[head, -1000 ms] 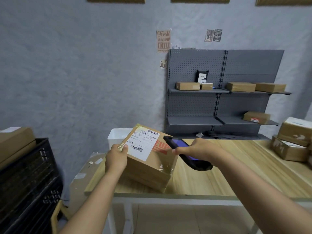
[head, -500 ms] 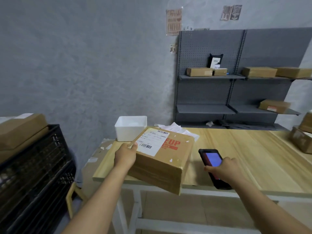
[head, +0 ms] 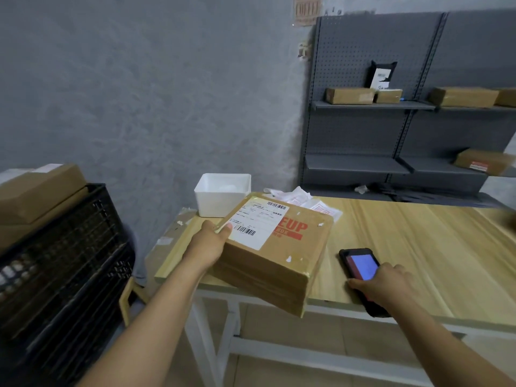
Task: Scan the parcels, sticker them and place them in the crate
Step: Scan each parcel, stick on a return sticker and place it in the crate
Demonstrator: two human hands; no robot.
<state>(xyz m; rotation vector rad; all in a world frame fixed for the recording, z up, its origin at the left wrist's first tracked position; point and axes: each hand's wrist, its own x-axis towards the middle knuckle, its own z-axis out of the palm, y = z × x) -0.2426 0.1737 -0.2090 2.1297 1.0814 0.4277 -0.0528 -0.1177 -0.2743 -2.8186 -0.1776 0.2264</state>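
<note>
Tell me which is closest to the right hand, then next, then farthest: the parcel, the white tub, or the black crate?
1. Parcel, just left of the right hand, held by the left hand.
2. White tub, behind the parcel on the table.
3. Black crate, far left, off the table.

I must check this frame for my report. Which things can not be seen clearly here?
Head view only:
- Label text on the parcel: too small.
- Scanner lower part: hidden by the right hand.
- Crate inside: cut off by the left edge.
- Tub contents: blurred.
</note>
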